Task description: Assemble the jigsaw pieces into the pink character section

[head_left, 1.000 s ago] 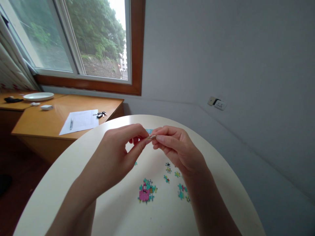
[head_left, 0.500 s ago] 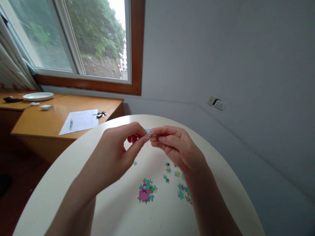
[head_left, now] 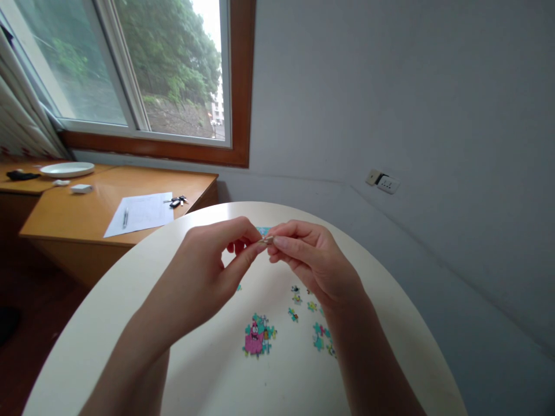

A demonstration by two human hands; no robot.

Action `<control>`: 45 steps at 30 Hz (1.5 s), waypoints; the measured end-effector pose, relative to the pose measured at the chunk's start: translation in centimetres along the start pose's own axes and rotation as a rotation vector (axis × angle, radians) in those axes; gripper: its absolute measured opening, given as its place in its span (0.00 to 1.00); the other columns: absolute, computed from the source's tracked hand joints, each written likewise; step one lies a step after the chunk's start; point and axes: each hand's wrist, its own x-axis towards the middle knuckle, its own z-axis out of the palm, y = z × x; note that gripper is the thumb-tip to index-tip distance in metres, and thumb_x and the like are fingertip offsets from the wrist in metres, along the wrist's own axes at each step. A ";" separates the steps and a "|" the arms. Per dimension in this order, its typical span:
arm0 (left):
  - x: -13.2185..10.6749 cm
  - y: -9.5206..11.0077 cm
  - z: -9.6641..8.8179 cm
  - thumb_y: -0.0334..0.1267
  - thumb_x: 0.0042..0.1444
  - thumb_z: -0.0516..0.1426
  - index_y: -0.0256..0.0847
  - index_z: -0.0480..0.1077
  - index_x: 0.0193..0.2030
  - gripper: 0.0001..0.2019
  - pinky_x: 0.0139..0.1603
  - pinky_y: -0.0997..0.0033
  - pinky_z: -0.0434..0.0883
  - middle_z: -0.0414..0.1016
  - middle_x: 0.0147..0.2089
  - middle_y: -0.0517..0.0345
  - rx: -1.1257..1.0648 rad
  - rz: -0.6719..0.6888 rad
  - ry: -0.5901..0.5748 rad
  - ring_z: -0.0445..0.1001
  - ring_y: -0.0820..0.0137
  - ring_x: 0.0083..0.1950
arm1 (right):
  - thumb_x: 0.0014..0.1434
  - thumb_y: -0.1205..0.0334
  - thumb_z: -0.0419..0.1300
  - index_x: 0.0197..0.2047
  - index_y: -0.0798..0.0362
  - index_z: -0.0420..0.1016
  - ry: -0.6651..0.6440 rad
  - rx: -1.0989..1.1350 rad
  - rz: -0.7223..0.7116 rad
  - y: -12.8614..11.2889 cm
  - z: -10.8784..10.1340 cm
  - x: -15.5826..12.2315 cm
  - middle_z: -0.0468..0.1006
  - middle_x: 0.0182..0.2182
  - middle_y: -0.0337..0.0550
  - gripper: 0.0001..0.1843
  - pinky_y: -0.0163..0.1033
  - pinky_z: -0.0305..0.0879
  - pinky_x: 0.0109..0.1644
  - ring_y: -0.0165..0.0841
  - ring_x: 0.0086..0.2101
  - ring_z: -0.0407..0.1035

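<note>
My left hand (head_left: 221,254) and my right hand (head_left: 307,254) meet above the middle of the white round table (head_left: 208,370). Between their fingertips are small puzzle pieces (head_left: 267,240), seen nearly edge-on, pinched from both sides; their printed face is hidden from me. Below the hands lies a joined cluster of puzzle pieces (head_left: 255,338) showing a pink cartoon figure on teal. Loose puzzle pieces (head_left: 296,299) are scattered to its right, some partly covered by my right forearm. Behind the fingertips a light blue printed patch (head_left: 262,230) shows in part.
To the left stands a wooden desk (head_left: 108,179) with a paper sheet (head_left: 141,214), a pen (head_left: 125,218), keys (head_left: 177,201), a small white box (head_left: 81,189) and a white plate (head_left: 67,169). A wall with a socket (head_left: 388,184) rises behind the table, beside a window (head_left: 169,69).
The right fingertips have closed in on the pieces, the thumb now lying over them, and the held pieces look flatter and more in line. Both hands stay in nearly the same place.
</note>
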 end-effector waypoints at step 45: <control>-0.1 0.0 0.2 0.36 0.57 0.52 0.39 0.67 0.27 0.09 0.24 0.79 0.63 0.69 0.23 0.63 -0.009 -0.018 0.036 0.65 0.77 0.24 | 0.51 0.64 0.59 0.31 0.54 0.75 -0.053 -0.064 -0.082 0.3 -0.1 -0.1 0.72 0.20 0.35 0.05 0.29 0.55 0.20 0.21 0.18 0.61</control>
